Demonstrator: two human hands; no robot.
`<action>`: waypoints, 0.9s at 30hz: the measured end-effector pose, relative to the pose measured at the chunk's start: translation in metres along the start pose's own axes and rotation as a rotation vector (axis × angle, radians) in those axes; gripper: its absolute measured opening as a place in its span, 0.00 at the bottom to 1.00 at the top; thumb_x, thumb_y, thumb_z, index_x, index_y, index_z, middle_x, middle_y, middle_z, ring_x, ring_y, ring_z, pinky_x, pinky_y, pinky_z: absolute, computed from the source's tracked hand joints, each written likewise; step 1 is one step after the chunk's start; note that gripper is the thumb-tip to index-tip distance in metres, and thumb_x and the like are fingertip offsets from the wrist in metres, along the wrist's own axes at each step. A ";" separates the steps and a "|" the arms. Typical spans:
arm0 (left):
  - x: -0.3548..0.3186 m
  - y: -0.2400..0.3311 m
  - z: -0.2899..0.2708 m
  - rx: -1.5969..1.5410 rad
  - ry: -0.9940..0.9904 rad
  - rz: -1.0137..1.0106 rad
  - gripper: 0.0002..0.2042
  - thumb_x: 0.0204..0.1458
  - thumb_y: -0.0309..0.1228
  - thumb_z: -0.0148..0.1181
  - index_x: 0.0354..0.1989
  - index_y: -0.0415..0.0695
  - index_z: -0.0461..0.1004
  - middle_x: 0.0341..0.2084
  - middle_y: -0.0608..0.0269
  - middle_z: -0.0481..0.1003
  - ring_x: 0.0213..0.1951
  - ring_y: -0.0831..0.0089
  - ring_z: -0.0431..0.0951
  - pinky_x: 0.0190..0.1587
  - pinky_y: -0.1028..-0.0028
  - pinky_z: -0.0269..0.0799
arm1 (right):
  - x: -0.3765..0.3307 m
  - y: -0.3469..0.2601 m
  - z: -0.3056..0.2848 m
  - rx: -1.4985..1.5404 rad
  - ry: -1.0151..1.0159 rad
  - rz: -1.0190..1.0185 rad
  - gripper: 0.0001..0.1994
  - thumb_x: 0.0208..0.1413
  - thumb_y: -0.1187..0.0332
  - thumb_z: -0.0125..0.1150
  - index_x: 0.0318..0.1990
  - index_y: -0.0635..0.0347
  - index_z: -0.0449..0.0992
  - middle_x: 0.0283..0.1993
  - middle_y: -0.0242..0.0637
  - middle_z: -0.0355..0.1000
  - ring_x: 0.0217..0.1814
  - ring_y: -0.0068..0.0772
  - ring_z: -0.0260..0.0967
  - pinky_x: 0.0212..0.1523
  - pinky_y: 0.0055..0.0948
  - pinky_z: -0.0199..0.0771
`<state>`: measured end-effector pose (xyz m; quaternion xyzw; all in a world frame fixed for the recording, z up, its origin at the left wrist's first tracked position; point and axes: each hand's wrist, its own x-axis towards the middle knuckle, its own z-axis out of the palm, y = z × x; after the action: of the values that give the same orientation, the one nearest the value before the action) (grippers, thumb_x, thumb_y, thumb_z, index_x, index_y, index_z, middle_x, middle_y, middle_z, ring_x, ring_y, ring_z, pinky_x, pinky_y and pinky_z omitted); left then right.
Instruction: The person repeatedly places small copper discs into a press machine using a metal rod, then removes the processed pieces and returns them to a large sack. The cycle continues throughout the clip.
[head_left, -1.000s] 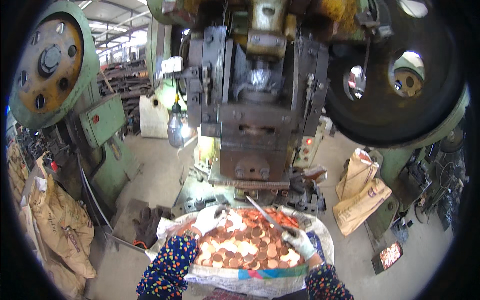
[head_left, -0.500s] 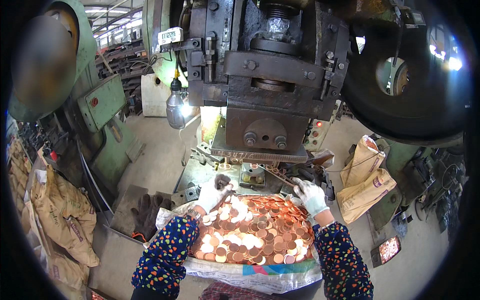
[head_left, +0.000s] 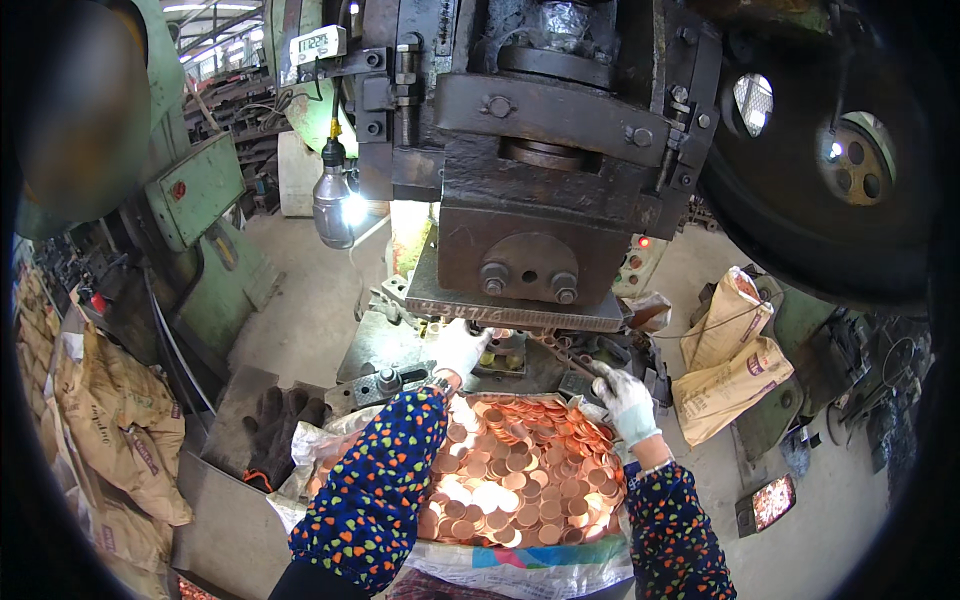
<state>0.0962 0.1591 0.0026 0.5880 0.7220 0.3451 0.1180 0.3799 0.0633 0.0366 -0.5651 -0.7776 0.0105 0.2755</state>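
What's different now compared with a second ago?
The left hand went forward from above the copper discs toward the space below the press head. The right hand also moved forward, still holding the thin tool. The brown sacks and green box stayed put.

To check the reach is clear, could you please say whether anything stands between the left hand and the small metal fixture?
Nothing visible does: the gloved left hand is close beside the metal fixture, with the press ram above.

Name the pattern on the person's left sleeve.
The left sleeve is dark blue with scattered small orange, green and pale heart shapes; it shows best in the head view.
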 end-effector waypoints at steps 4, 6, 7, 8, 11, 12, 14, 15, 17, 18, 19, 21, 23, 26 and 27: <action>0.012 0.009 0.009 0.131 -0.076 0.206 0.21 0.46 0.52 0.60 0.29 0.44 0.80 0.25 0.52 0.77 0.30 0.55 0.78 0.35 0.62 0.73 | -0.010 -0.001 -0.001 0.071 -0.075 -0.003 0.16 0.58 0.59 0.48 0.53 0.45 0.70 0.40 0.41 0.73 0.41 0.46 0.71 0.41 0.39 0.71; 0.012 0.009 0.012 0.229 -0.052 0.290 0.20 0.48 0.51 0.58 0.28 0.44 0.80 0.24 0.52 0.77 0.29 0.55 0.78 0.34 0.62 0.74 | -0.009 -0.004 -0.001 0.052 -0.090 0.001 0.16 0.58 0.59 0.47 0.53 0.47 0.70 0.41 0.41 0.74 0.42 0.45 0.71 0.41 0.38 0.71; 0.010 0.008 0.013 0.246 -0.032 0.300 0.20 0.49 0.51 0.57 0.28 0.45 0.80 0.24 0.52 0.77 0.29 0.55 0.78 0.34 0.62 0.74 | -0.008 -0.005 -0.001 0.050 -0.090 -0.007 0.16 0.58 0.60 0.48 0.53 0.47 0.70 0.40 0.40 0.74 0.42 0.45 0.71 0.41 0.38 0.72; 0.009 0.007 0.012 0.264 -0.012 0.309 0.19 0.49 0.50 0.56 0.28 0.45 0.80 0.24 0.52 0.77 0.29 0.56 0.78 0.33 0.62 0.74 | -0.007 -0.006 -0.002 0.047 -0.090 -0.015 0.16 0.58 0.60 0.49 0.53 0.48 0.70 0.40 0.40 0.74 0.41 0.44 0.71 0.41 0.38 0.72; 0.006 0.006 0.010 0.252 0.019 0.401 0.22 0.53 0.50 0.51 0.27 0.43 0.79 0.21 0.52 0.77 0.27 0.55 0.78 0.32 0.60 0.72 | -0.005 -0.010 -0.003 0.016 -0.082 -0.063 0.16 0.56 0.62 0.51 0.52 0.50 0.70 0.39 0.40 0.74 0.40 0.43 0.72 0.41 0.37 0.72; 0.005 0.006 0.009 0.255 0.013 0.429 0.21 0.53 0.49 0.51 0.28 0.43 0.79 0.21 0.51 0.77 0.27 0.55 0.77 0.33 0.60 0.72 | -0.004 -0.011 -0.004 0.002 -0.077 -0.083 0.16 0.56 0.62 0.52 0.52 0.51 0.70 0.39 0.39 0.74 0.40 0.42 0.72 0.40 0.36 0.72; 0.006 0.006 0.007 0.245 0.002 0.497 0.20 0.54 0.48 0.50 0.29 0.43 0.79 0.22 0.51 0.77 0.27 0.54 0.77 0.33 0.59 0.72 | -0.001 -0.012 -0.004 -0.035 -0.105 -0.106 0.17 0.55 0.63 0.54 0.52 0.53 0.70 0.40 0.39 0.73 0.41 0.41 0.71 0.41 0.36 0.72; 0.006 0.006 0.006 0.247 -0.003 0.505 0.20 0.54 0.48 0.50 0.30 0.43 0.79 0.23 0.50 0.77 0.28 0.53 0.77 0.34 0.59 0.72 | 0.001 -0.013 -0.004 -0.049 -0.104 -0.127 0.17 0.54 0.63 0.54 0.52 0.55 0.69 0.40 0.38 0.73 0.41 0.40 0.71 0.41 0.36 0.72; 0.008 0.004 0.005 0.233 -0.015 0.550 0.19 0.54 0.47 0.50 0.30 0.44 0.78 0.24 0.50 0.77 0.28 0.52 0.77 0.34 0.58 0.72 | 0.007 -0.015 -0.003 -0.123 -0.094 -0.193 0.18 0.54 0.64 0.55 0.52 0.56 0.69 0.43 0.38 0.72 0.43 0.39 0.71 0.42 0.35 0.72; 0.009 0.002 0.005 0.205 -0.042 0.506 0.19 0.54 0.47 0.50 0.31 0.44 0.78 0.25 0.49 0.77 0.29 0.52 0.77 0.35 0.58 0.72 | 0.010 -0.015 -0.003 -0.158 -0.082 -0.231 0.18 0.53 0.64 0.55 0.52 0.57 0.69 0.44 0.38 0.72 0.44 0.38 0.71 0.43 0.35 0.72; 0.010 0.000 0.004 0.186 -0.071 0.468 0.19 0.54 0.47 0.50 0.32 0.44 0.78 0.26 0.49 0.76 0.30 0.51 0.77 0.36 0.58 0.72 | 0.013 -0.016 -0.002 -0.135 -0.123 -0.143 0.19 0.51 0.66 0.56 0.51 0.57 0.69 0.48 0.38 0.70 0.47 0.38 0.69 0.46 0.35 0.71; 0.010 -0.004 0.002 0.133 -0.090 0.411 0.17 0.54 0.45 0.52 0.35 0.42 0.77 0.27 0.48 0.76 0.33 0.51 0.76 0.39 0.60 0.72 | 0.018 -0.018 -0.001 -0.156 -0.127 -0.196 0.19 0.50 0.66 0.56 0.51 0.57 0.69 0.50 0.38 0.69 0.48 0.39 0.69 0.47 0.35 0.71; 0.003 -0.010 -0.005 -0.029 -0.019 0.441 0.15 0.51 0.42 0.55 0.38 0.43 0.76 0.31 0.49 0.75 0.36 0.52 0.76 0.41 0.61 0.72 | 0.021 -0.019 0.000 -0.163 -0.243 -0.146 0.20 0.48 0.67 0.57 0.52 0.56 0.68 0.54 0.37 0.67 0.51 0.41 0.67 0.48 0.35 0.70; -0.015 -0.020 -0.029 -0.131 -0.208 0.394 0.18 0.49 0.39 0.58 0.47 0.43 0.73 0.36 0.52 0.74 0.41 0.56 0.75 0.44 0.64 0.71 | 0.017 -0.019 0.002 -0.075 -0.125 -0.168 0.16 0.57 0.57 0.50 0.47 0.56 0.74 0.41 0.46 0.74 0.45 0.48 0.70 0.45 0.40 0.70; -0.026 -0.023 -0.039 -0.181 -0.312 0.369 0.18 0.50 0.38 0.58 0.48 0.44 0.72 0.37 0.52 0.74 0.42 0.57 0.75 0.45 0.64 0.70 | 0.018 -0.020 0.004 -0.188 -0.170 -0.145 0.15 0.57 0.58 0.50 0.46 0.56 0.74 0.40 0.46 0.73 0.45 0.47 0.70 0.45 0.40 0.70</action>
<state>0.0634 0.1198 0.0102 0.7430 0.5415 0.3293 0.2151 0.3571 0.0731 0.0469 -0.5277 -0.8345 -0.0343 0.1546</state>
